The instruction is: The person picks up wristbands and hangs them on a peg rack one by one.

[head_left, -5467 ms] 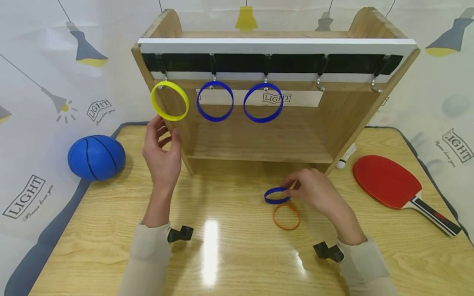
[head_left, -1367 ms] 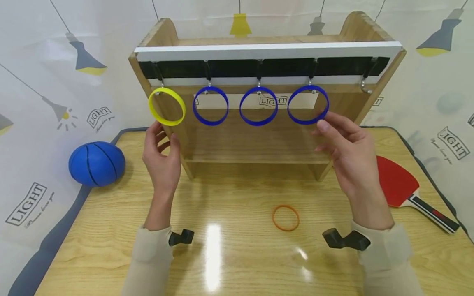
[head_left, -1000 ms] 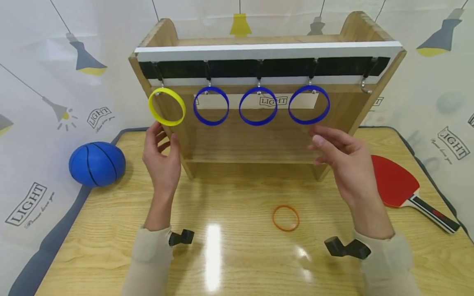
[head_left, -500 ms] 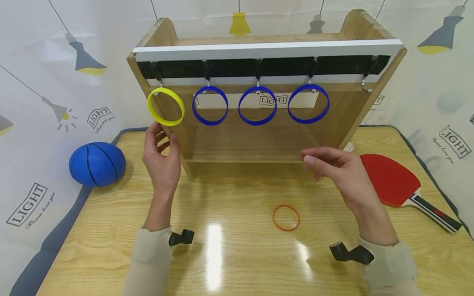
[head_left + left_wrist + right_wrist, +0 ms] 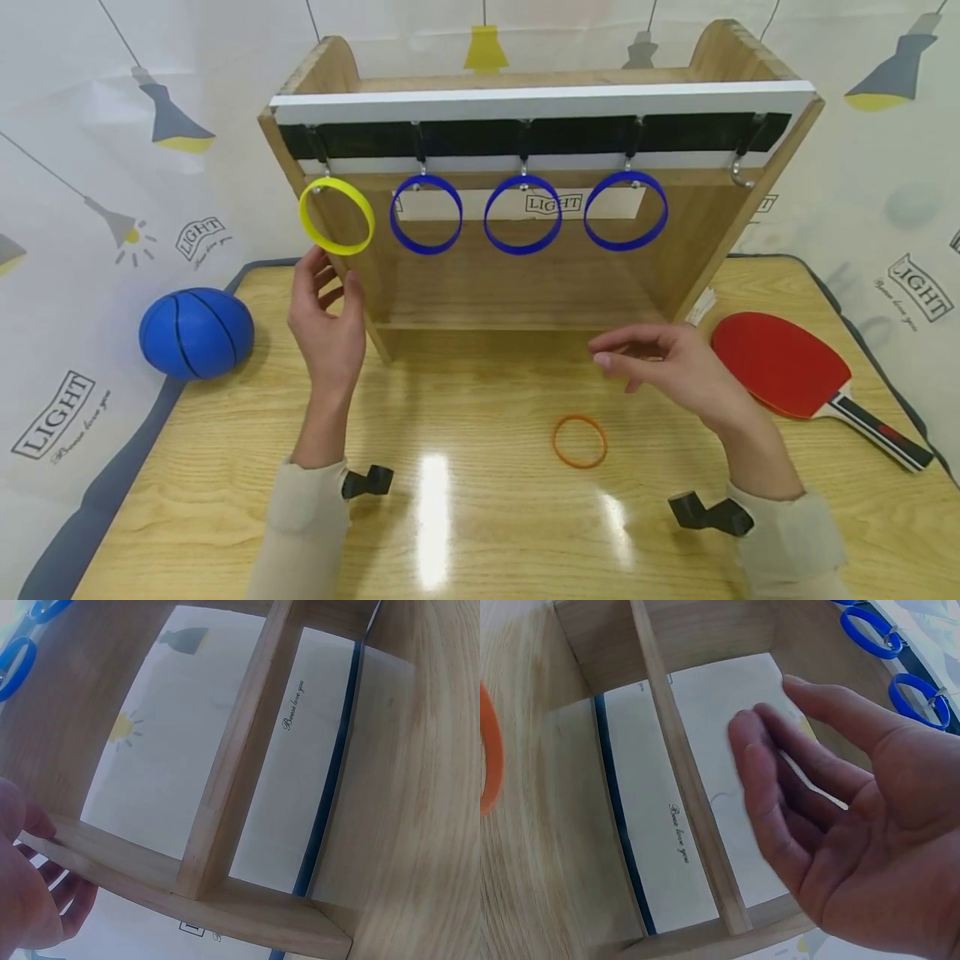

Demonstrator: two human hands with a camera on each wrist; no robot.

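My left hand (image 5: 327,321) grips the left side panel of a wooden shelf (image 5: 525,287), thumb inside and fingers outside in the left wrist view. A yellow wristband (image 5: 369,218) hangs on the leftmost hook above that hand. Blue wristbands hang on the following three hooks: one left (image 5: 459,218), one in the middle (image 5: 558,218) and one right (image 5: 664,217). The rightmost hook (image 5: 741,175) bears nothing. Holding nothing, my right hand (image 5: 671,367) hovers with loosely bent fingers before the shelf's lower right. An orange wristband (image 5: 556,450) lies flat on the table below its fingertips.
A blue ball (image 5: 197,333) sits on the table at the left. To the right lie a red table tennis paddle (image 5: 780,362) and a white item (image 5: 701,307), partly hidden behind the shelf. A printed curtain (image 5: 90,250) surrounds the table (image 5: 480,533).
The blue wristband pinched over the table in the oldest frame now hangs on the fourth hook. My right hand has let it go and moved down and left. The left hand stays in place.
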